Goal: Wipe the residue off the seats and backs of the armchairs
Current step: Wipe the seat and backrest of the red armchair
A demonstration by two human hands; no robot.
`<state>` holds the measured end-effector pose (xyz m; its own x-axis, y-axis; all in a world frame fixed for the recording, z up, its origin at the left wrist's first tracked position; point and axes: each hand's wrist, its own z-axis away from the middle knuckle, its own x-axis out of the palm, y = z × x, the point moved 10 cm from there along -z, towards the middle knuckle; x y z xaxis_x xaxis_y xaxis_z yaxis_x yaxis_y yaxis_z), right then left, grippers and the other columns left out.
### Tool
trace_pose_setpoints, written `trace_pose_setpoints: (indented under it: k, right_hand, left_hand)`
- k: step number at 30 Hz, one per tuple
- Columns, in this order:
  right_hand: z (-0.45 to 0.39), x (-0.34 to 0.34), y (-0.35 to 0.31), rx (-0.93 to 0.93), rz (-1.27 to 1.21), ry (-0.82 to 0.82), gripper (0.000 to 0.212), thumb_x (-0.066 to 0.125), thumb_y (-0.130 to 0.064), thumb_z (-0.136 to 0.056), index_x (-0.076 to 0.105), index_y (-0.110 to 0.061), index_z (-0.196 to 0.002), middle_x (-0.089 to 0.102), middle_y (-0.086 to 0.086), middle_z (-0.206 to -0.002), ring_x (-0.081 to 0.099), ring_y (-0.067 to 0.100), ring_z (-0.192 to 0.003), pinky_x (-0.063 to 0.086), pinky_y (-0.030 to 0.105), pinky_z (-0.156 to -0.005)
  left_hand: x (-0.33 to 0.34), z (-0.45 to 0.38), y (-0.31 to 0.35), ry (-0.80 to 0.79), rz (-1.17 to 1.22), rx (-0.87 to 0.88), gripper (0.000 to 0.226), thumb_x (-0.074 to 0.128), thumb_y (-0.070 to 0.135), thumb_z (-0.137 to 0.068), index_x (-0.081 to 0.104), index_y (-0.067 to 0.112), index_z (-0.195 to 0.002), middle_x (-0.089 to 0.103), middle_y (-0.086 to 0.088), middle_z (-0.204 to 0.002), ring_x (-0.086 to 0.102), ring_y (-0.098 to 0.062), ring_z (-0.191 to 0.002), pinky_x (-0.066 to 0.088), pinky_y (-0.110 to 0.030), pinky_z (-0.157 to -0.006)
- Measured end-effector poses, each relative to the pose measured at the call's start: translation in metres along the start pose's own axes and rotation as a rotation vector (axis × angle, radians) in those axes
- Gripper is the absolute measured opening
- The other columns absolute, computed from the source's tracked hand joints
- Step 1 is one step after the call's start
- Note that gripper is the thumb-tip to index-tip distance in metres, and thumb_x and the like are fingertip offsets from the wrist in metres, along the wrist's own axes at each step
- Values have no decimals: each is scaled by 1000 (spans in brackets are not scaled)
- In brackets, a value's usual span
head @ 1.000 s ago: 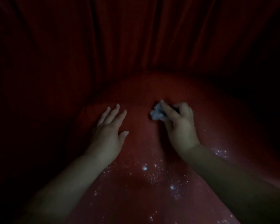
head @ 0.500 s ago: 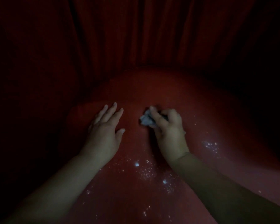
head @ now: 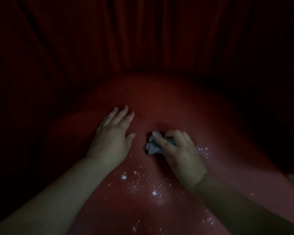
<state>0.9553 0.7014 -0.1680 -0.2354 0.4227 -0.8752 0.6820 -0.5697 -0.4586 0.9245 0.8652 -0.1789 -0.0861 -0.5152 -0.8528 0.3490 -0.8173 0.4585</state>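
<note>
Dim light here, deep red all round, and the person leans in over the seat [head: 168, 102] of a red armchair, both bare forearms reaching up from the bottom of the view. The left hand [head: 111, 139] lies flat on the cushion at about nine o'clock from the centre of the seat, fingers straight and together, thumb stuck out toward three o'clock, holding nothing. Just beside it, at three o'clock from that thumb, the right hand [head: 178, 150] has its fingers curled round a crumpled pale wad [head: 152, 147], tissue or cloth, hard to say which in this gloom, with the index finger laid along the top of it and the wad pressed down on the fabric. The two hands sit near each other but apart, a strip of bare red between them. Now the residue [head: 143, 185]: a scatter of white specks and two brighter clumps sits on the seat at six o'clock from the hands, between the two forearms, and a smaller sprinkle lies at three o'clock, just beside the right hand's outer edge. Up at twelve o'clock the pleated backrest [head: 143, 39] rises dark, its folds running vertical into shadow.
</note>
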Motion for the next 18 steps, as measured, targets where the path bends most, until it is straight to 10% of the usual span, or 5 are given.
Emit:
trace_pose_setpoints:
  k: [6, 12, 18]
  right_hand:
    - [-35, -34, 88, 444, -118, 233, 42, 59, -12, -91, 55, -10, -133, 51, 18, -112, 53, 33, -101, 45, 38, -90]
    - [-7, -20, 41, 82, 31, 28, 49, 72, -14, -82, 60, -19, -129, 56, 11, -103, 55, 28, -88, 50, 37, -69]
    - [-41, -38, 110, 551, -100, 241, 42, 58, -16, -91, 55, -17, -133, 50, 13, -117, 51, 28, -106, 43, 31, -91]
  left_hand:
    - [3, -13, 10, -6, -9, 0, 63, 57, 32, -94, 30, 29, -151, 15, 14, -160, 4, -9, -148, 11, -34, -121]
    - [9, -27, 22, -24, -30, 15, 63, 57, 33, -94, 30, 28, -151, 15, 12, -161, 4, -10, -148, 13, -37, -121]
    - [10, -36, 25, -10, -15, 28, 63, 59, 29, -93, 33, 27, -150, 18, 13, -159, 7, -10, -148, 18, -35, -120]
